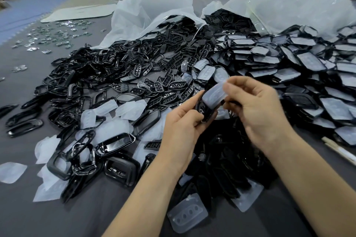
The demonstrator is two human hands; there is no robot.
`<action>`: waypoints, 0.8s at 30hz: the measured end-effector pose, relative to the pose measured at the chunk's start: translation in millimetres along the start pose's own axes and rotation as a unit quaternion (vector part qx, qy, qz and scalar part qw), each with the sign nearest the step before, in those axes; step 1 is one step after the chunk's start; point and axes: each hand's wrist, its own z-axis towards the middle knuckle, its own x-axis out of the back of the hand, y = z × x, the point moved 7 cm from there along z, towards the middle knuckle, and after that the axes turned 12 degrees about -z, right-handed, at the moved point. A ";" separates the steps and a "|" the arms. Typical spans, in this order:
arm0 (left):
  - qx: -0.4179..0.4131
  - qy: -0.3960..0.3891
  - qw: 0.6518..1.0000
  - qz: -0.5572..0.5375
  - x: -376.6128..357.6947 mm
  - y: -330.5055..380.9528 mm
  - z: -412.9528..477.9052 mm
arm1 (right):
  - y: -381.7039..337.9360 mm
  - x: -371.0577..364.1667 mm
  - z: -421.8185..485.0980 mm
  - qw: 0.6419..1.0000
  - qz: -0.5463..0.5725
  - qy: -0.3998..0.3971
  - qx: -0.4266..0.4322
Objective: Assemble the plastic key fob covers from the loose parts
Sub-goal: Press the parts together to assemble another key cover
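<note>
entry: two parts held together

left hand (pixel 183 127) grips a glossy black plastic frame (pixel 207 110), fingers curled round it. right hand (pixel 256 109), blurred, seems to pinch a translucent white button pad (pixel 213 95) against the frame's top. loose parts (pixel 115 67) heaped on grey table (pixel 57 217).

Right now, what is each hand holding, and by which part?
The left hand grips a glossy black plastic fob frame by its lower end; the right hand pinches a translucent white silicone button pad at its upper edge.
</note>
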 end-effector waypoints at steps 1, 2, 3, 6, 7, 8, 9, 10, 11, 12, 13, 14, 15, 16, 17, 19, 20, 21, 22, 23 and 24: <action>0.002 0.004 1.000 -0.012 -0.1 0.0 -0.6 | -0.6 6.5 2.7 0.999 0.047 0.015 -0.019; 0.004 0.007 1.000 -0.021 0.2 -0.1 -0.7 | -0.5 13.5 5.3 0.995 0.091 0.033 -0.038; 0.007 0.009 0.999 -0.031 0.7 0.0 -0.7 | 0.3 20.0 7.8 0.989 0.126 0.051 -0.056; 0.019 0.010 0.998 -0.062 1.5 0.2 0.0 | 3.6 29.1 11.4 0.976 0.179 0.069 -0.099; 0.023 0.010 0.997 -0.072 1.5 -0.1 0.1 | 4.6 28.9 11.7 0.974 0.189 0.065 -0.107; 0.027 0.010 0.996 -0.083 1.4 0.1 0.6 | 5.1 27.6 11.7 0.972 0.197 0.057 -0.113; 0.031 0.011 0.995 -0.094 1.5 -0.4 0.7 | 5.1 25.7 11.3 0.972 0.199 0.047 -0.117; 0.035 0.012 0.994 -0.102 1.6 -0.8 0.6 | 4.9 23.4 10.9 0.973 0.196 0.034 -0.118; 0.036 0.015 0.994 -0.105 2.4 -1.3 0.9 | 4.1 20.5 10.6 0.975 0.189 0.018 -0.115; 0.036 0.017 0.994 -0.105 3.3 -1.7 1.3 | 3.0 17.3 10.1 0.978 0.180 -0.001 -0.110; 0.034 0.019 0.994 -0.100 3.9 -1.9 1.2 | 1.6 13.7 9.1 0.981 0.166 -0.021 -0.101; 0.031 0.020 0.995 -0.091 4.0 -1.8 1.2 | 0.3 10.2 8.0 0.985 0.144 -0.040 -0.087; 0.027 0.021 0.996 -0.081 4.5 -1.6 1.7 | -1.3 6.6 6.3 0.990 0.111 -0.056 -0.069; 0.022 0.020 0.997 -0.069 4.6 -1.5 1.7 | -2.6 2.8 4.5 0.994 0.070 -0.069 -0.046; 0.019 0.017 0.998 -0.058 4.5 -1.1 1.5 | -4.1 -1.6 2.0 0.996 0.031 -0.080 -0.024; 0.012 0.007 0.999 -0.040 4.1 0.1 1.2 | -3.3 -10.3 -2.1 0.996 -0.027 -0.090 0.004; 0.009 0.002 0.999 -0.033 3.5 0.6 0.9 | -1.6 -12.0 -2.7 0.995 -0.049 -0.083 0.012; 0.006 -0.004 1.000 -0.026 2.6 0.8 0.6 | -0.4 -11.6 -2.7 0.995 -0.069 -0.068 0.019; 0.003 -0.011 1.000 -0.019 1.1 0.7 0.0 | 0.3 -10.1 -2.4 0.995 -0.084 -0.051 0.025; 0.002 -0.017 1.000 -0.014 -0.4 0.5 -0.6 | 0.3 -8.6 -2.1 0.995 -0.089 -0.040 0.028; 0.001 -0.022 1.000 -0.011 -1.8 0.2 -1.0 | 0.4 -7.8 -1.8 0.995 -0.089 -0.037 0.031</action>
